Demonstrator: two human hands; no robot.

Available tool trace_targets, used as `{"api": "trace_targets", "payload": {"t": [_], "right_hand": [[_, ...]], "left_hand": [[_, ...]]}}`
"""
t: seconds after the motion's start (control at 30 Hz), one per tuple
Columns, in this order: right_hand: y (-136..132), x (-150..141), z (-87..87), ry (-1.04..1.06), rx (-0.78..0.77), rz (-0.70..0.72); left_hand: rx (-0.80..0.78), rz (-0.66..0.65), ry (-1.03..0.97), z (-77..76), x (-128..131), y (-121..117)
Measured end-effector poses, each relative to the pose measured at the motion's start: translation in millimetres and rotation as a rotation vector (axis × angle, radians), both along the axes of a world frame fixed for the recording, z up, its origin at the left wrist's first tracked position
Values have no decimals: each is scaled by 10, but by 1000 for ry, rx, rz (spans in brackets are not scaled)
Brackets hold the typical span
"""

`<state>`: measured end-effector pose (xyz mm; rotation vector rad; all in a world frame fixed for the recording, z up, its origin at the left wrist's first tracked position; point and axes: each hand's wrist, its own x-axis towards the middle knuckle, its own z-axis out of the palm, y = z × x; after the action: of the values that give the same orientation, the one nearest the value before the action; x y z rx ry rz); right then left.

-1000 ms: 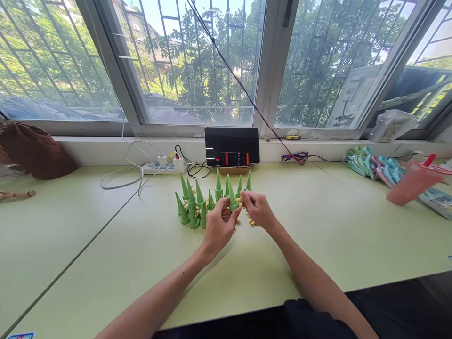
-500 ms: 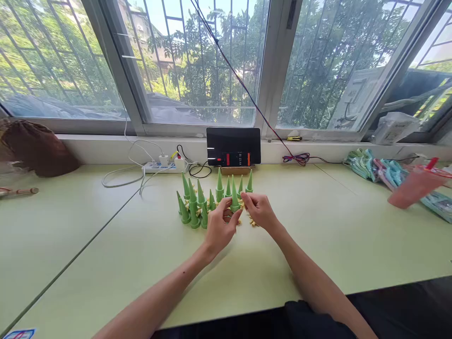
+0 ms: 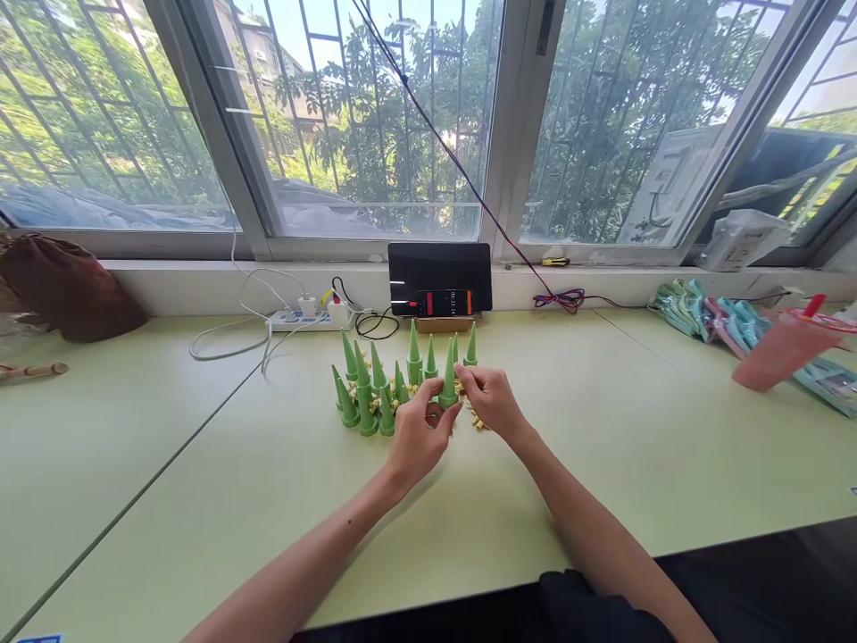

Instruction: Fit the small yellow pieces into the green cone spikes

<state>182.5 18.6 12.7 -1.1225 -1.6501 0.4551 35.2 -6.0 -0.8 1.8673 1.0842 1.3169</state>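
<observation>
My left hand grips a green cone near its base, with the tip pointing up. Close against the cone's right side, my right hand has its thumb and fingers pinched together; what sits in the pinch, if anything, is too small to make out. Several more green cones stand upright on the table to the left of and behind my hands, some stacked on one another. Small yellow pieces lie scattered among the cones and below my right hand.
Behind the cones a phone with a timer leans on a black tablet. A power strip with cables lies at back left, near a brown bag. To the right are a pink cup and bagged pastel items.
My left hand has shifted the held cone slightly right and down, closer to my right hand. The right hand stays pinched in nearly the same place.
</observation>
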Motion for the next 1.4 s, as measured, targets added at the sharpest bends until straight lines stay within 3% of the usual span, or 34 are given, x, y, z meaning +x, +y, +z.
{"api": "trace_targets", "payload": {"t": [0.17,0.73,1.4], "right_hand": [[-20,11,15,51,41,-4],[-35,99,20,52,37,194],[-20,100,21,-110,5,154]], "left_hand": [[-30,5,-5,0,-6,6],[-135,21,-145,46,-9,3],[-141,-25,-123,47,-22,4]]}}
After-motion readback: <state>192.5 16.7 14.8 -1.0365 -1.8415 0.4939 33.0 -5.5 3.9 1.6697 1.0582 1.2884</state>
